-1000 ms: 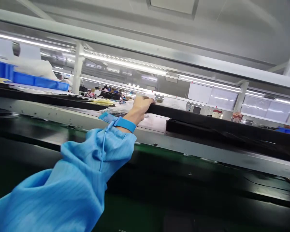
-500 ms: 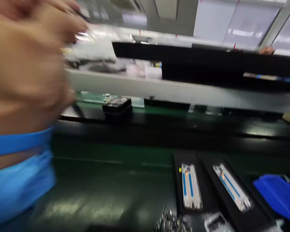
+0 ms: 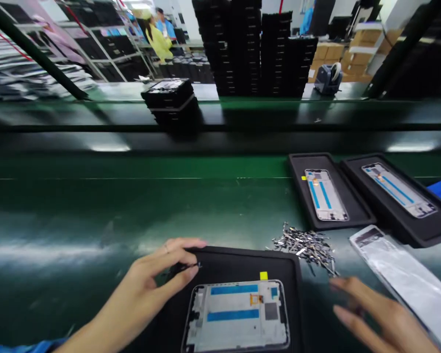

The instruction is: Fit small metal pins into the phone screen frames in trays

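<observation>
View dropped from shelf to surface. Left hand fingers pinch a thin dark strip above the frame, lying left-right; right hand open, nearby.

A small dark strip is pinched between left-hand fingertips above the black tray's left corner. A silver phone frame lies flat in the tray.

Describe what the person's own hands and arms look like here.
Both hands are bare, no gloves. The left hand shows a thin ring on one finger and a scrap of blue sleeve at the frame's bottom edge. The right hand is blurred, and no sleeve shows.
</observation>
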